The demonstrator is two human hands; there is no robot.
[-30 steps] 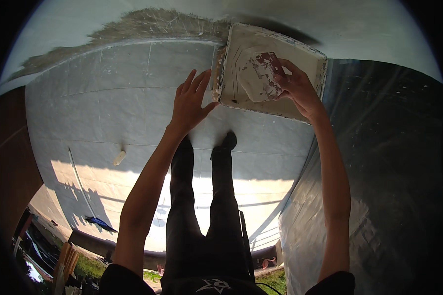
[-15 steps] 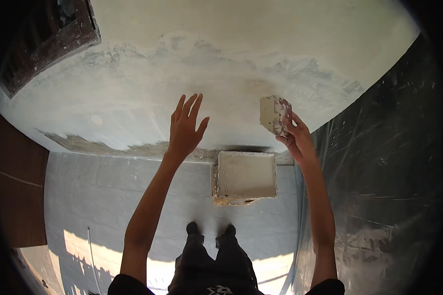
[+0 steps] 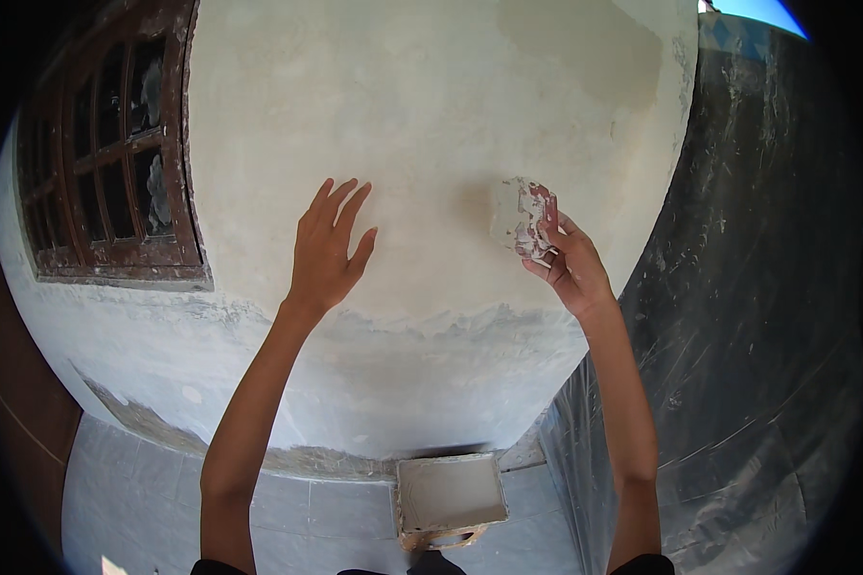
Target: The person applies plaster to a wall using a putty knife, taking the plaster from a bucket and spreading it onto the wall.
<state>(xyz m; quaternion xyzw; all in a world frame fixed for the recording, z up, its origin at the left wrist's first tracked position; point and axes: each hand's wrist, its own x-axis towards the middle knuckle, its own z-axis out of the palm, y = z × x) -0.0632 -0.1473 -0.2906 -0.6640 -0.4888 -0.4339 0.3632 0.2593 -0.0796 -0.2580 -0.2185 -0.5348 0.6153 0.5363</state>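
My right hand [image 3: 577, 268] grips a plaster-spattered putty scraper [image 3: 532, 216] by its reddish back edge, thumb on one side and fingers on the other. The scraper's pale blade side points left, up against or very close to the cream wall [image 3: 412, 144]; contact cannot be made out. A soft shadow falls on the wall just left of it. My left hand [image 3: 326, 249] is raised before the wall with its fingers spread, holding nothing. Below both hands, a rectangular tray [image 3: 451, 491] of pale, smooth putty rests on a stand at the foot of the wall.
A brown-framed window [image 3: 115, 163] is set in the wall at the left. Dark plastic sheeting [image 3: 738, 287] hangs along the right side. Grey tiles [image 3: 288, 503] cover the floor, and the wall's lower band is whiter and patchy.
The view has tilted upward, so the window and more wall show and the tray sits lower. The scraper has turned, showing more of its reddish, spattered side. My left hand stays open.
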